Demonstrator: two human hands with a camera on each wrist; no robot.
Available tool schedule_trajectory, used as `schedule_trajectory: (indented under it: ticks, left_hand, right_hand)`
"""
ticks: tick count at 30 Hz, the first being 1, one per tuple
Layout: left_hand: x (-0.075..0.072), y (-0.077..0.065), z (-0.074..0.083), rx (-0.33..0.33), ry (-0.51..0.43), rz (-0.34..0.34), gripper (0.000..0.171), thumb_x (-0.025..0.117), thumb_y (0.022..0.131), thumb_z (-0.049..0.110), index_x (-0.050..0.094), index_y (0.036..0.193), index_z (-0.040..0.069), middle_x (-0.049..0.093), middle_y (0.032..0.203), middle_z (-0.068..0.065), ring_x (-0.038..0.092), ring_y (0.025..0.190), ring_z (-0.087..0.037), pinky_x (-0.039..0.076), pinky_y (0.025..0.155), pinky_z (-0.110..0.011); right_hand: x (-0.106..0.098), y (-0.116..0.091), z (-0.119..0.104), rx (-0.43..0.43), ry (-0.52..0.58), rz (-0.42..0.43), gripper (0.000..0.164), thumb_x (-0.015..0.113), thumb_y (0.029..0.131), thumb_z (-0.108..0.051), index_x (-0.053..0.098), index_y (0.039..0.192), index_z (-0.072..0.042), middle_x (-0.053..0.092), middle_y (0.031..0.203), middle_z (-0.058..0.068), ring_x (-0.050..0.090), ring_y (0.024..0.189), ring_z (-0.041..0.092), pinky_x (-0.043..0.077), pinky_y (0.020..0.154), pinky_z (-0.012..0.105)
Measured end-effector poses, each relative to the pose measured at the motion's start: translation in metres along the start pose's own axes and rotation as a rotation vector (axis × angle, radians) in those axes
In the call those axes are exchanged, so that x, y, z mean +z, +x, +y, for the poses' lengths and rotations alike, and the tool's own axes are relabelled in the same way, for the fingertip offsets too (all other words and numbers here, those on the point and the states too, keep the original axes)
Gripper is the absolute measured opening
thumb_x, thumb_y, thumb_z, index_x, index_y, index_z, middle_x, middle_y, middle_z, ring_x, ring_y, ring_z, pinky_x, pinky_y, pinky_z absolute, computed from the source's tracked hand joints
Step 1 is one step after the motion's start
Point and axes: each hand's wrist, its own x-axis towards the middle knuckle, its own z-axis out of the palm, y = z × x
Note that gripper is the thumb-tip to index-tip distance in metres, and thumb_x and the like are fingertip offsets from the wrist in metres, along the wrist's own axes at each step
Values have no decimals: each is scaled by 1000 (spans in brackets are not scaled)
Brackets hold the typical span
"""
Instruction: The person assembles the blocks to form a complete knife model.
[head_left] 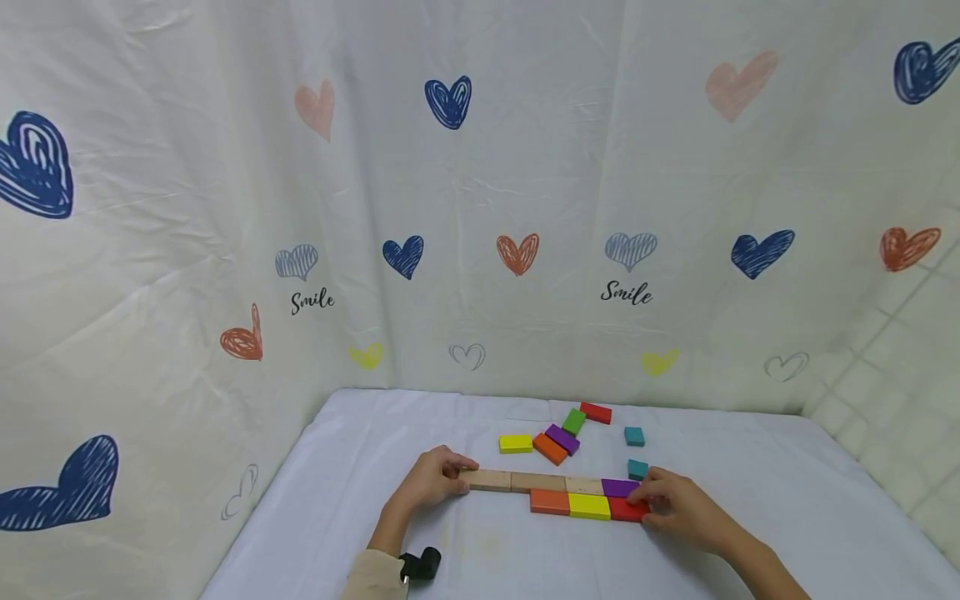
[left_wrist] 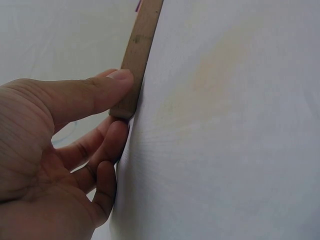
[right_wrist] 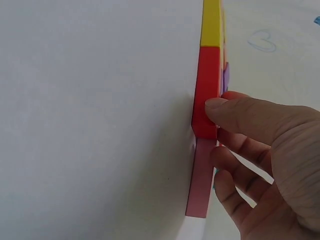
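Observation:
Two rows of flat rectangular blocks lie against each other on the table. The back row has plain wooden blocks and a purple block at its right. In the front row are an orange block, a yellow block and a red block. My left hand pinches the leftmost wooden block by its end, thumb on the near side. With thumb in front and fingers behind, my right hand pinches the red block. A pink block adjoins it, hidden by that hand in the head view.
Beyond the rows lie loose blocks: yellow, orange, purple, green and red. Two small teal blocks are at the right, one close behind the back row. A heart-printed curtain hangs behind the white-covered table.

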Motion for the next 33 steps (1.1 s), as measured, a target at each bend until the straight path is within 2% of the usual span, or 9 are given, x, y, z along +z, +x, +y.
schedule_trajectory:
  ticks: [24, 33]
  left_hand:
    - [0, 0, 1, -16, -5, 0, 30, 83, 83, 8, 81, 109, 22, 62, 96, -4, 51, 84, -16, 41, 70, -27]
    - [0, -1, 2, -2, 3, 3, 30, 83, 82, 7, 81, 109, 21, 62, 96, -5, 51, 83, -16, 41, 70, -28]
  right_hand:
    - [0, 1, -10, 8, 13, -5, 23, 86, 80, -17, 78, 101, -22, 58, 93, -3, 54, 90, 14, 52, 72, 17]
    - [0, 1, -10, 19, 8, -2, 24, 87, 79, -16, 78, 101, -21, 58, 92, -3, 54, 90, 14, 51, 71, 16]
